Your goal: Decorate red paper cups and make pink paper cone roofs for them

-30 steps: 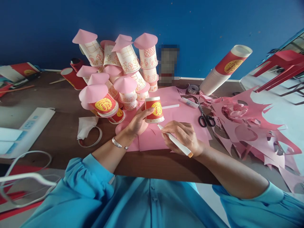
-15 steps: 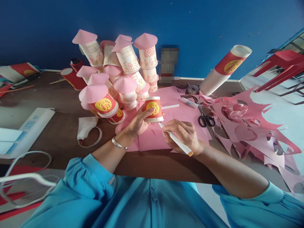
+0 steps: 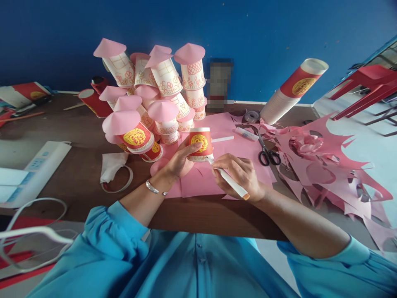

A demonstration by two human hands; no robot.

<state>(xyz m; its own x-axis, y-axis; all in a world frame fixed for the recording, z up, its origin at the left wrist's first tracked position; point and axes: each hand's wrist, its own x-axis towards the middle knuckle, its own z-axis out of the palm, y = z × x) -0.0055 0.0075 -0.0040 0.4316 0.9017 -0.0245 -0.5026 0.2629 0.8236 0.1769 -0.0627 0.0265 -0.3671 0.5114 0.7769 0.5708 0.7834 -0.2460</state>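
My left hand (image 3: pixel 181 160) is closed around a red and white paper cup (image 3: pixel 200 144) with a yellow emblem, thumb across its front. The cup is upside down, its wide rim at the bottom. In my right hand (image 3: pixel 240 174) is a white marker (image 3: pixel 231 183) with an orange end cap; its tip is at the white band along the cup's rim, where faint marks show. Pink paper (image 3: pixel 204 182) lies under both hands. A thin white marker cap (image 3: pixel 222 139) rests on it behind the cup.
Behind my left hand stand several paper-cup towers (image 3: pixel 163 111) with pink cone roofs. Scissors (image 3: pixel 269 155), a glue stick (image 3: pixel 247 133), a tape roll (image 3: pixel 252 116) and pink paper scraps (image 3: pixel 319 165) lie to the right. A tall cup stack (image 3: pixel 288 97) leans behind them. A white power strip (image 3: pixel 40 171) is at left.
The marker has shifted slightly up and left, its tip now against the cup's lower band. My left hand and the cup have barely moved.
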